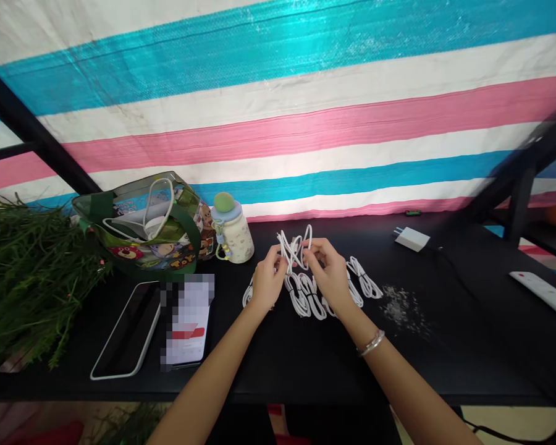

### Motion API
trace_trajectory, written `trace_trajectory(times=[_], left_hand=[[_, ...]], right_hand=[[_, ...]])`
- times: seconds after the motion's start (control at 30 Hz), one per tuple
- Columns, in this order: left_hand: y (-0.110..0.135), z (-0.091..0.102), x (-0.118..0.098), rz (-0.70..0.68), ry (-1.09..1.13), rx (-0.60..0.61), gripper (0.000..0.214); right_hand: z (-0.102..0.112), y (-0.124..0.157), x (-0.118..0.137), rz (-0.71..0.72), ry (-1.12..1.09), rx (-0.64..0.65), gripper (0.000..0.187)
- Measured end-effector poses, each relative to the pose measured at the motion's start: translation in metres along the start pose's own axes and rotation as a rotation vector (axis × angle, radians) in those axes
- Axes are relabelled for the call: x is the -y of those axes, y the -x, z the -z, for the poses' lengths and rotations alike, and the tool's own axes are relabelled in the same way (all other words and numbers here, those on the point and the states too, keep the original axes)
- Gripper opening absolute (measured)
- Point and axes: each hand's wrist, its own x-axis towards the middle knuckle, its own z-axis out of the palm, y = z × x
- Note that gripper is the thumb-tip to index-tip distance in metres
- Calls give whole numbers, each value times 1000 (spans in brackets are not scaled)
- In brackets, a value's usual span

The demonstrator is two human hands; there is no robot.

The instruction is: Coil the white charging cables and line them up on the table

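Observation:
My left hand (267, 281) and my right hand (330, 276) are both closed on a white cable (294, 248), which they hold looped just above the black table (287, 358). Several coiled white cables (311, 296) lie in a row on the table under and between my hands. More of these coils (365, 279) stick out to the right of my right hand. A silver bracelet (372, 343) is on my right wrist.
At the left are a cartoon-print bag (152, 232) with cables inside, a small bottle (232, 230), two phones (130, 330) and green foliage (28, 272). A white charger plug (412, 238) and a power strip (544, 295) lie at the right. A striped tarp (306, 105) hangs behind.

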Motion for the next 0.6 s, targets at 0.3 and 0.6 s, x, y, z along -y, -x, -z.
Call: trace_trajectory(times=[0.3,0.6], left_hand=[[0,1,-3,32,204,-35,17],[-2,1,-4,31,306,-51,17]], right_hand=[[5,-4,-3,-27,33,-110,16],[5,-5,-2,-24,82,-39,16]])
